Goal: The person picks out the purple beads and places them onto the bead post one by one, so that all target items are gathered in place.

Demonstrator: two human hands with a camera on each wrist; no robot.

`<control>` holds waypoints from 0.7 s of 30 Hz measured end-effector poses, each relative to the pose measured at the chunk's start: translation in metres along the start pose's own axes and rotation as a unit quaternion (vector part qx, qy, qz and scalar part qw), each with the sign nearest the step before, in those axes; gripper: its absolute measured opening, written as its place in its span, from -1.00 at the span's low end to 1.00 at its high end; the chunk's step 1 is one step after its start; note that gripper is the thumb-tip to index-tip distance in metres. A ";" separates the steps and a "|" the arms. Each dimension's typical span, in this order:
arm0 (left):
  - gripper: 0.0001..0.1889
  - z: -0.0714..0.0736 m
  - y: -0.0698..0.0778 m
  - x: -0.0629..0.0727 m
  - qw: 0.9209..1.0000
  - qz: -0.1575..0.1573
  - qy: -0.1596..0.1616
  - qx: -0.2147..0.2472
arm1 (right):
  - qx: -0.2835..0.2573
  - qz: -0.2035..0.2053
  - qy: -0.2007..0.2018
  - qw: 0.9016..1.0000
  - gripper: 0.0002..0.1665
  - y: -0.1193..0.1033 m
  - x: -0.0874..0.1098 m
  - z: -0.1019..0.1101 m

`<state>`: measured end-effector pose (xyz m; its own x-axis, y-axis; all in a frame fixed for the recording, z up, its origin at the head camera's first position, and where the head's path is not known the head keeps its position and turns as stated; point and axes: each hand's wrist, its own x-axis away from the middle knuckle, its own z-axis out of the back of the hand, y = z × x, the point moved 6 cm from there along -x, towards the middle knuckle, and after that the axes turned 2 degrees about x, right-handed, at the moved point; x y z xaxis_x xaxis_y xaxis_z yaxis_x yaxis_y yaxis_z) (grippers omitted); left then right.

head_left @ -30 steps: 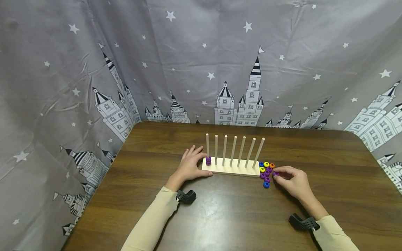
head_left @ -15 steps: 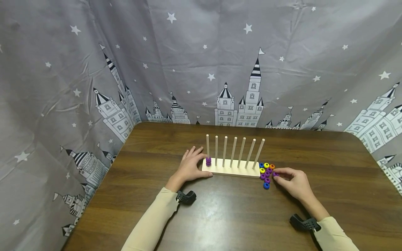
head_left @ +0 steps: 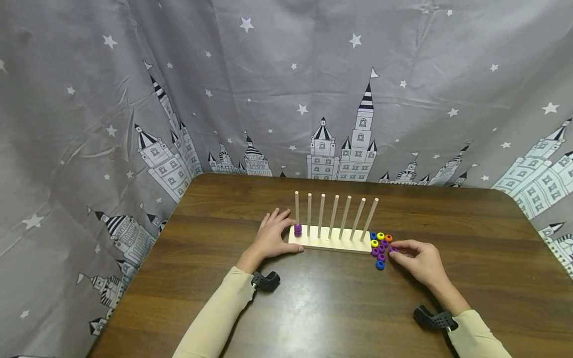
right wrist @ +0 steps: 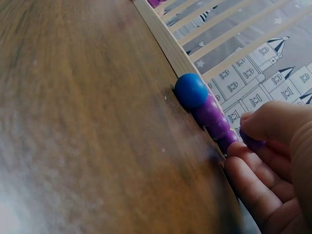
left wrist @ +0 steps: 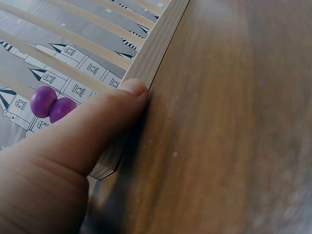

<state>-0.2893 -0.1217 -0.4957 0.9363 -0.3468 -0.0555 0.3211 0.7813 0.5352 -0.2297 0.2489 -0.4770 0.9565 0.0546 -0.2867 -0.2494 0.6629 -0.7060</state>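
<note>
A pale wooden peg rack point(head_left: 329, 242) with a row of several upright pegs stands on the table. Purple beads point(head_left: 297, 230) are stacked on its leftmost peg. My left hand point(head_left: 269, 237) holds the rack's left end, thumb against the front edge and index finger at the back corner, other fingers spread. In the left wrist view the thumb point(left wrist: 117, 100) lies on the rack's edge. My right hand point(head_left: 418, 258) pinches a purple bead point(head_left: 393, 249) between thumb and index finger, close beside the loose beads at the rack's right end. Fingers partly cover that bead in the right wrist view.
Loose beads lie clustered against the rack's right end: a blue bead point(head_left: 380, 265) in front, several purple ones behind it, then yellow beads point(head_left: 380, 236), another blue and an orange bead point(head_left: 388, 238). A grey castle-print curtain point(head_left: 268, 99) hangs behind the brown table point(head_left: 313, 308).
Hardly anything differs: both hands keep their places, the left on the rack and the right at the purple bead. The head view shifts slightly.
</note>
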 end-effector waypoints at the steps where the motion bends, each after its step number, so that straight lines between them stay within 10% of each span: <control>1: -0.20 0.000 0.000 0.000 1.000 0.000 -0.001 0.000 | -0.001 0.000 0.000 1.000 -0.82 0.000 0.000 0.000; 21: -0.20 0.000 0.000 0.000 1.000 -0.010 0.009 -0.002 | -0.028 0.023 0.009 0.999 -0.84 -0.013 -0.008 0.006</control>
<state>-0.2894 -0.1219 -0.4959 0.9323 -0.3527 -0.0806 0.3397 0.7768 0.5303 -0.2328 0.2442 -0.4615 0.9409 0.0706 -0.3313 -0.3020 0.6176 -0.7262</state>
